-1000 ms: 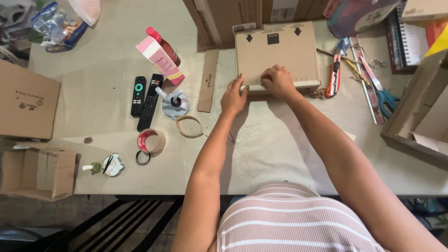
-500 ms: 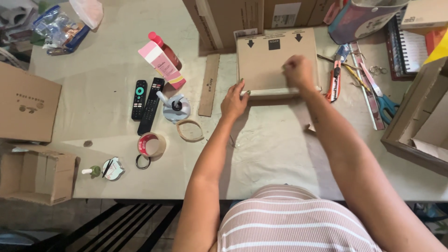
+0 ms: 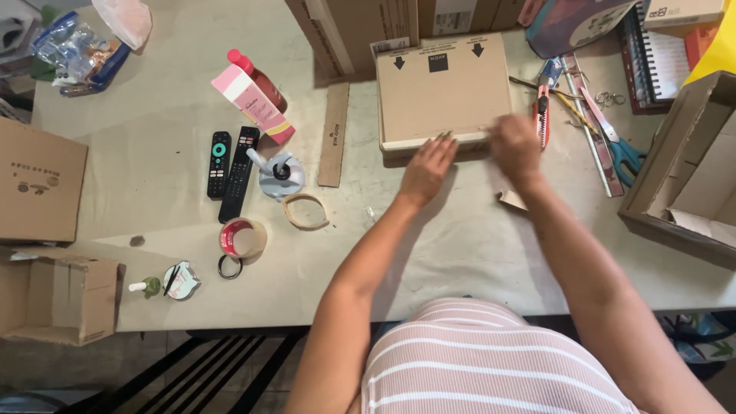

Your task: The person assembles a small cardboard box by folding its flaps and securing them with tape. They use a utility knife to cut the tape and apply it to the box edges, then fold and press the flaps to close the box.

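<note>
1. Two hands at near edge of flat cardboard box (image 3: 443,88), which lies on table (image 3: 153,199) toward the far side, just ahead of the person. Left hand (image 3: 426,165) laid flat, fingers spread, fingertips touching the box's near edge; no closed grasp. Right hand (image 3: 514,146) blurred at the near right corner; cannot tell whether pinching the edge or only pressing.
2. Could slide away: box only pressed, not clamped, so a push from either hand likely to shove it against the larger cartons (image 3: 368,31) behind.
3. Could lose alignment: uneven pressure between flat left hand and moving right hand likely to skew the near flap or leave it sprung open.
4. Could nick a wrist: red utility knife (image 3: 542,115) and scissors (image 3: 613,149) lying just beside right hand; a sideways sweep might catch them or knock them off.
5. Could snag: small cardboard scrap (image 3: 512,201) near right forearm, liable to be dragged along.
6. Less at risk: tape roll (image 3: 242,238), two remote controls (image 3: 230,169) and cardboard strip (image 3: 334,134), well apart to the left.
</note>
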